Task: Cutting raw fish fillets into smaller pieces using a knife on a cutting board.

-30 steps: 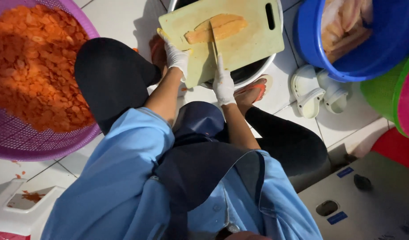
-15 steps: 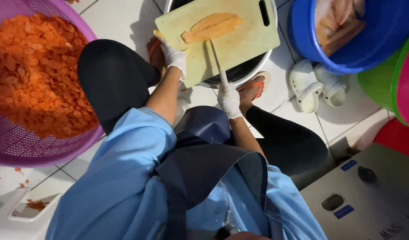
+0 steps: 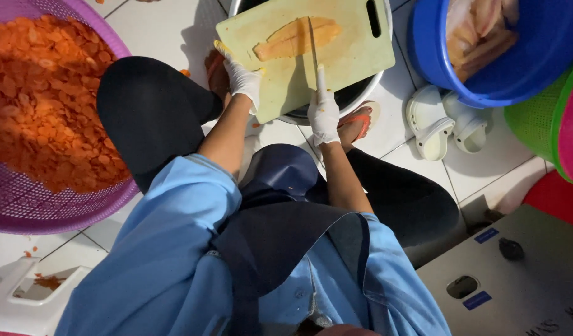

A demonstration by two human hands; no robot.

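Observation:
A pale green cutting board (image 3: 355,56) rests on a round metal basin (image 3: 367,93) in front of me. On it lies a flat orange-yellow slab of food (image 3: 286,40). My right hand (image 3: 324,112), in a white glove, grips a knife (image 3: 312,53) whose blade crosses the slab. In its own white glove, my left hand (image 3: 242,78) holds the board's left edge, close to the slab's end.
A purple mesh basket (image 3: 56,208) full of orange slices stands at left. A blue tub (image 3: 541,56) with pale pieces is at upper right, green and pink baskets (image 3: 551,124) beside it. White clogs (image 3: 439,124) lie on the tiles. A grey metal box (image 3: 517,280) sits lower right.
The knife has gone from beside the slab to lying across it. My left hand stays on the board's edge. The view has shifted slightly.

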